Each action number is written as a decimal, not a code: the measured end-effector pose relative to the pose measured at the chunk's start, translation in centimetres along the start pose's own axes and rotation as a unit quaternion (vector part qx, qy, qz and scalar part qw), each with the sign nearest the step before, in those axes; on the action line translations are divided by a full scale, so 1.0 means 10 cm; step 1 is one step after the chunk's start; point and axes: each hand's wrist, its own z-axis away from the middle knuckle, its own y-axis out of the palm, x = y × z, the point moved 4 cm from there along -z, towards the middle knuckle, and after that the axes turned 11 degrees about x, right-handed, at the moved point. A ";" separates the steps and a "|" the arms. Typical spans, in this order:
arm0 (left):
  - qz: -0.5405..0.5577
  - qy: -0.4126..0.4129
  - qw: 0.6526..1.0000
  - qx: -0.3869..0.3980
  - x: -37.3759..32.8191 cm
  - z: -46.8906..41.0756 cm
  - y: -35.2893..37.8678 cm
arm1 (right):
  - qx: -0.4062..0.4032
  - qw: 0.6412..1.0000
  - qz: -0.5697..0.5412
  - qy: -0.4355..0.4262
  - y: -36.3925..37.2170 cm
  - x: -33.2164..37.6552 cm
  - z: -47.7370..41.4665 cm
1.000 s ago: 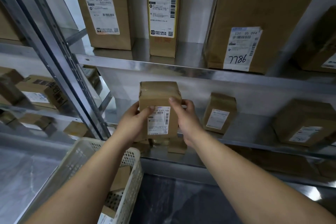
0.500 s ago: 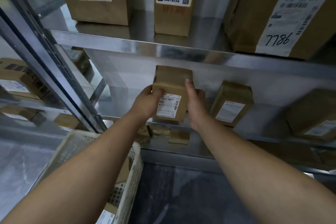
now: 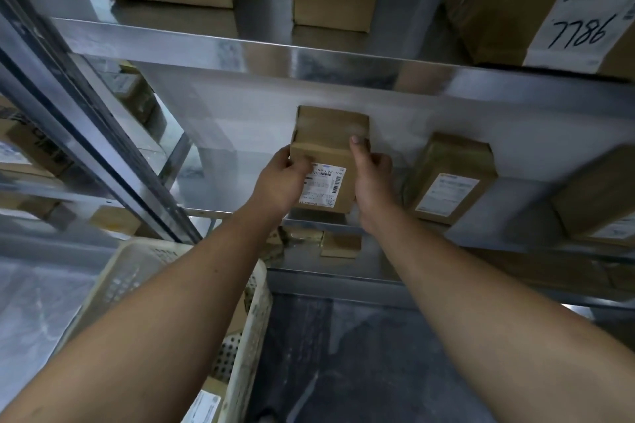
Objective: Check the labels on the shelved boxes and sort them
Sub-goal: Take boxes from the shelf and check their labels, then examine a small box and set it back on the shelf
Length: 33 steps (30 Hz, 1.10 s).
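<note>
Surroundings: steel racking, basket, floor.
A shiny steel shelf edge [image 3: 309, 51] is seen across the top, and a slanted upright post [image 3: 103, 161] is set at left. A pale perforated basket [image 3: 256, 326] is placed low left, beside the dark floor [image 3: 343, 354]. A grey back wall [image 3: 240, 120] is seen behind.

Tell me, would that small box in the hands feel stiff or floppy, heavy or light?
Probably stiff: the box shows square edges under the grip. Likely light for its size: the left hand and right hand hold it just by its sides, thumbs on the front. Its plain cardboard sides probably will not slip.
</note>
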 end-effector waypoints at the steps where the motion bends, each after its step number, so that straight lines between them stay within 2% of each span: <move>1: -0.003 -0.007 1.000 0.005 0.04 -0.02 0.01 | -0.001 1.000 0.004 0.005 0.01 -0.04 -0.03; 12: 0.011 -0.018 1.000 0.017 0.32 -0.04 0.02 | -0.014 0.999 0.034 -0.018 0.01 -0.20 -0.08; 17: 0.045 -0.067 0.989 -0.123 0.58 0.28 0.00 | -0.050 0.993 0.081 -0.075 -0.11 -0.36 0.28; 20: 0.060 -0.082 0.988 -0.115 0.95 0.48 0.23 | -0.039 0.994 0.084 -0.061 -0.16 -0.81 0.47; 24: 0.054 -0.113 0.988 -0.092 1.44 0.57 0.59 | 0.025 0.998 0.066 0.001 -0.12 -1.43 0.46; 28: 0.028 -0.108 0.985 -0.128 1.83 0.36 0.70 | 0.110 0.991 0.049 0.055 -0.05 -1.96 0.14; 32: -0.049 -0.107 0.983 -0.138 2.09 -0.14 0.54 | 0.154 0.984 0.058 0.069 0.05 -2.39 -0.44; 33: -0.099 -0.119 0.980 -0.126 2.15 -0.30 0.44 | 0.158 0.982 0.063 0.077 0.08 -2.48 -0.57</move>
